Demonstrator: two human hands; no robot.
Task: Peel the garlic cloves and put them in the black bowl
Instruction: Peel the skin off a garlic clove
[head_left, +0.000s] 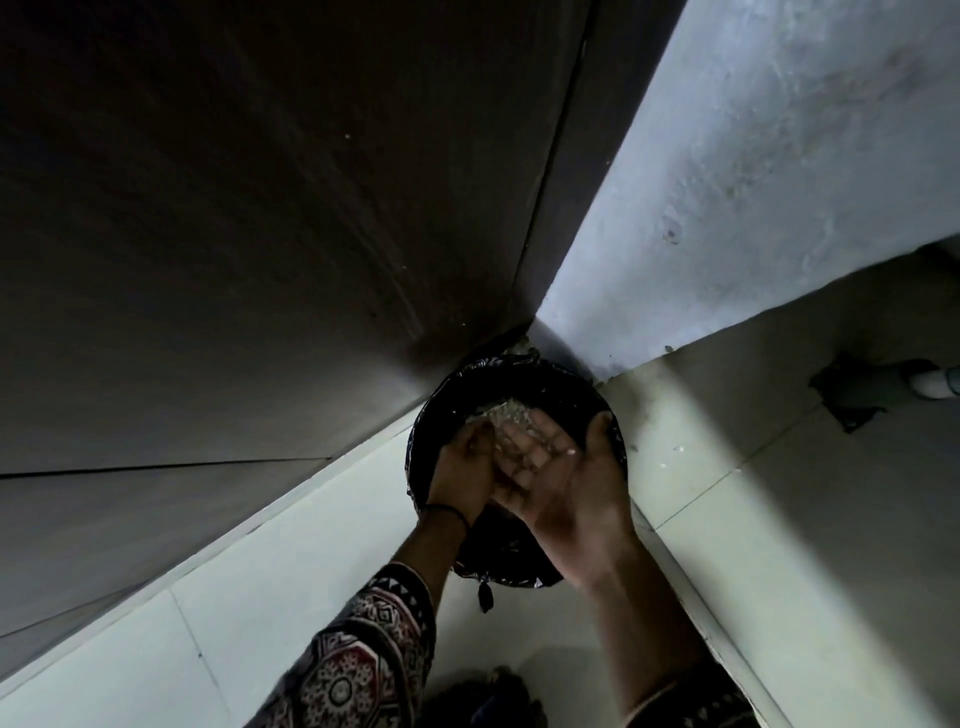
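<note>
- In a dim corner, a person's two hands meet over a round black container (608, 415) wrapped in a crinkled black liner; it stands on the tiled floor (249, 597) where a dark panel (208, 208) on the left meets a pale wall (753, 156) on the right.
- The right hand (566, 488) lies palm up, fingers spread and relaxed — a few white flecks (570, 451) cling to the palm.
- The left hand (462, 473), back upward, bends its fingers onto the right hand's fingers; whether they pinch anything cannot be told in this light.
- Pale papery scraps (506, 415) — possibly garlic skin — lie inside the container, just beyond the fingertips.
- A patterned sleeve (374, 649) covers the left forearm, with a thin black band (447, 512) at the wrist.
</note>
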